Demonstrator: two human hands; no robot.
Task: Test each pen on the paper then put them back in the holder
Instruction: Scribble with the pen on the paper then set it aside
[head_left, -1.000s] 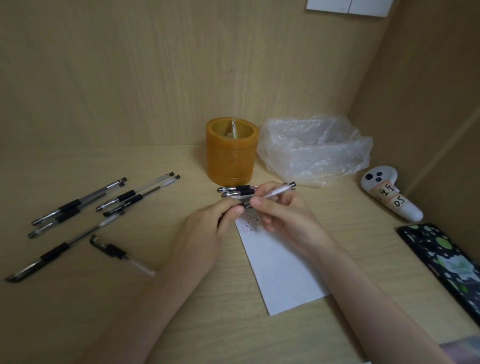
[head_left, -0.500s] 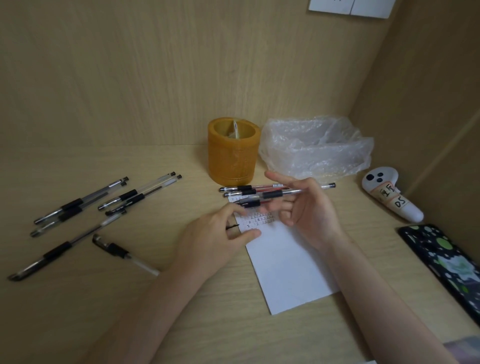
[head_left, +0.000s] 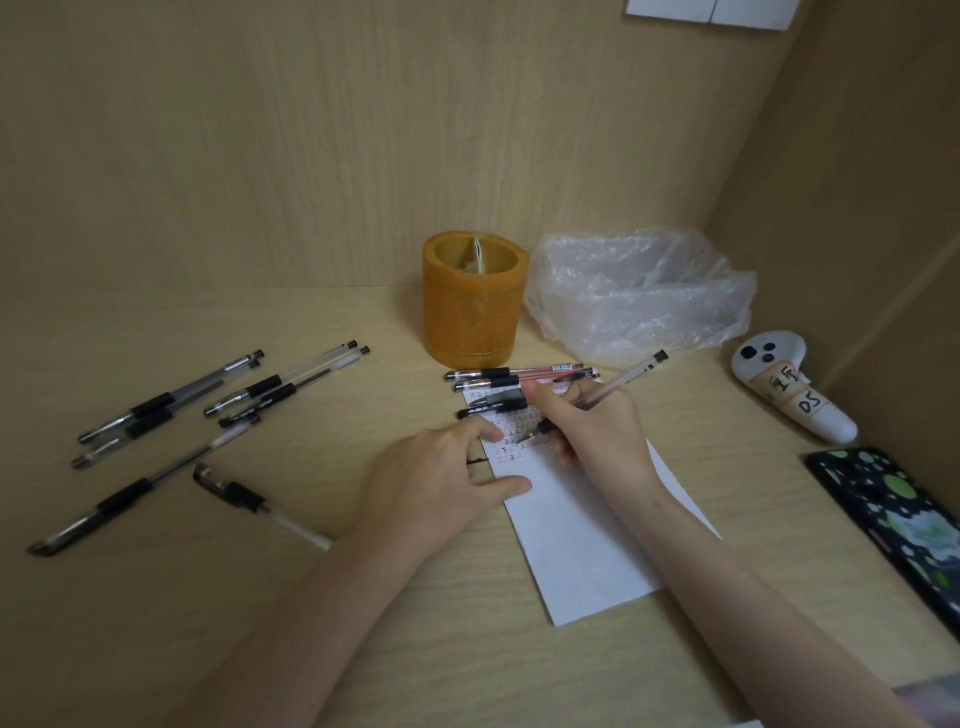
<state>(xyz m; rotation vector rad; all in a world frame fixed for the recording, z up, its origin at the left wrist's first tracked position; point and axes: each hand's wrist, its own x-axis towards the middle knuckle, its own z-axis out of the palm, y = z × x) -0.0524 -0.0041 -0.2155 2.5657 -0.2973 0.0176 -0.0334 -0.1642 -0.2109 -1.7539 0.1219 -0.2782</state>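
The pen is in the right hand, fingers wrapped round the barrel in a writing grip, tip down on the upper part of the paper among rows of small test marks. It slants up and away to the right, which keeps the tip in plain sight. The left hand lies flat with fingers spread, thumb and fingertips pressing the paper's left edge, apparently to stop the sheet sliding under the stroke. A small dark piece shows beneath that hand, possibly the cap, but I can't tell.

Just past the paper's top edge, three or four pens lie side by side, close to the orange holder. I'd read those as tested and staged for return. The holder stands upright behind them, with something pale standing inside. Off to the left, well apart, six more pens are scattered on the worktop, likely the untested lot. So I'd say the job is under halfway.

To the right are a crumpled plastic bag, a white controller and a patterned phone.
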